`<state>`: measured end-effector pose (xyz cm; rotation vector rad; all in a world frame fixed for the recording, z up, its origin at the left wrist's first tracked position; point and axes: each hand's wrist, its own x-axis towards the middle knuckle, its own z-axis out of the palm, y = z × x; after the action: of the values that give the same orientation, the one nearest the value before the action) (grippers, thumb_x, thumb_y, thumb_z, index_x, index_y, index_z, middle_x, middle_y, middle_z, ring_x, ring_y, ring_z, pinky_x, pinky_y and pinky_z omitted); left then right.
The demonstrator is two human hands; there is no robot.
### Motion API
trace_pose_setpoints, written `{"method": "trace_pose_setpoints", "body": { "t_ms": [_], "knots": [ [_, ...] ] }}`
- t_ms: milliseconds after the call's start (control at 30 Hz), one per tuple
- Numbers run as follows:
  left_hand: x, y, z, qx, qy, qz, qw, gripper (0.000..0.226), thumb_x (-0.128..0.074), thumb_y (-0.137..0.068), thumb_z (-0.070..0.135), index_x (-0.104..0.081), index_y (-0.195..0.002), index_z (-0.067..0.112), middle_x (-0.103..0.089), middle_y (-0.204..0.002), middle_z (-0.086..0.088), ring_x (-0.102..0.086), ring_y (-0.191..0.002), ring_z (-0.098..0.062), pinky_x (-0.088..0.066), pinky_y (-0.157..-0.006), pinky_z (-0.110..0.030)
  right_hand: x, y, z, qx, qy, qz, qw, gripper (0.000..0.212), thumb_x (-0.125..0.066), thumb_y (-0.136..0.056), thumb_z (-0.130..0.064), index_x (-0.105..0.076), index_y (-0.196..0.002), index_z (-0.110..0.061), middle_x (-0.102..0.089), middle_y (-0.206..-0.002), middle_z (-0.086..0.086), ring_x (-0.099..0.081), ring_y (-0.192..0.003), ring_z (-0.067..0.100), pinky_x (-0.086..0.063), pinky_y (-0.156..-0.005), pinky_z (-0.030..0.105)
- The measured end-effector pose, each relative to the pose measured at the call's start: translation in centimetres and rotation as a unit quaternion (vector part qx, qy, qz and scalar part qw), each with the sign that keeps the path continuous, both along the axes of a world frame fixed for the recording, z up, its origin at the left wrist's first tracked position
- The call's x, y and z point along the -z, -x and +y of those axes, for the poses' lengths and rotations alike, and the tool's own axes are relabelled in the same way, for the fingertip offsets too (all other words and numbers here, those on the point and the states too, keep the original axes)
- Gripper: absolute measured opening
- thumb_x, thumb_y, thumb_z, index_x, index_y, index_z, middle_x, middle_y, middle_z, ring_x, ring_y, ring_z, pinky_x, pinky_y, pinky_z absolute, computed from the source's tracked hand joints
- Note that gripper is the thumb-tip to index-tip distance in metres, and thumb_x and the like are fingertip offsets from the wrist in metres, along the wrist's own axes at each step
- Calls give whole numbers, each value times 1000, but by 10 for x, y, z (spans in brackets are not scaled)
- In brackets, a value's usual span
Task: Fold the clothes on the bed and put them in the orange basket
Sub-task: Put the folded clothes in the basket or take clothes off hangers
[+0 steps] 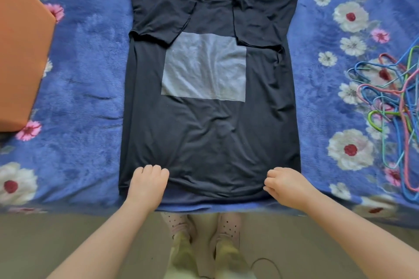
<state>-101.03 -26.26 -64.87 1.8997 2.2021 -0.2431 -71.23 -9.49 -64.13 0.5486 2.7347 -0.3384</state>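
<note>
Black T-shirt (210,124) w/ grey square print lies flat at frame centre on the bed (86,88), both sleeves folded in. Your left hand (147,182) and right hand (284,184) each pinch its bottom hem, lower centre. Orange basket (21,56) at left edge; coloured hangers (394,106) piled at right edge.

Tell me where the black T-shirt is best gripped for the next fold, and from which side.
Probably at the bottom hem of the black T-shirt, one hold near each corner, coming from the near bed edge. The shirt lies flat with both sleeves already folded in, and its hem faces the person. The left hand and right hand already grip there, so lifting the hem toward the collar would halve it.
</note>
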Motion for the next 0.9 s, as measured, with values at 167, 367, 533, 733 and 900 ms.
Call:
{"method": "trace_pose_setpoints", "body": {
  "t_ms": [167,367,533,733,900],
  "knots": [
    [-18,6,3,-185,-31,-76,979,25,-64,-62,-16,-52,-73,3,-40,-65,-3,-42,-60,-22,-23,-46,-28,-14,13,-6,330,71,141,931,19,-38,-98,-12,-40,-79,-11,-42,-61,4,-39,-57,23,-24,-53,33],
    [-32,31,1,7,28,-80,996,69,-89,-37,6,-32,-73,17,-42,-54,-1,-39,-37,-18,2,-39,-14,-44,18,9,278,-18,4,960,44,-64,-79,-51,-48,-93,-13,-53,-70,0,-58,-75,26,-30,-53,30],
    [-37,46,-3,-26,34,-102,994,33,-73,-67,0,-50,-85,13,-52,-68,-1,-48,-55,-19,-29,-41,-25,-47,6,11,221,-60,5,973,45,-81,-43,-20,-39,-59,-10,-25,-51,-6,-25,-42,18,0,-41,15],
    [-44,55,9,18,-56,-88,994,18,-31,-67,4,-44,-54,6,-36,-47,-4,-25,-40,-19,6,-51,-15,-31,11,3,239,-87,-25,967,62,-87,-19,-5,-36,-53,-12,-38,-36,5,-17,-39,17,4,-53,12],
    [-44,52,15,-110,-20,-153,982,25,-35,-84,-9,-52,-78,8,-44,-71,-1,-45,-71,-25,-33,-58,-31,-22,14,4,276,-79,-12,958,81,-88,-16,-9,-24,-64,-15,-38,-33,6,-23,-31,18,1,-53,13]
  ]
}}
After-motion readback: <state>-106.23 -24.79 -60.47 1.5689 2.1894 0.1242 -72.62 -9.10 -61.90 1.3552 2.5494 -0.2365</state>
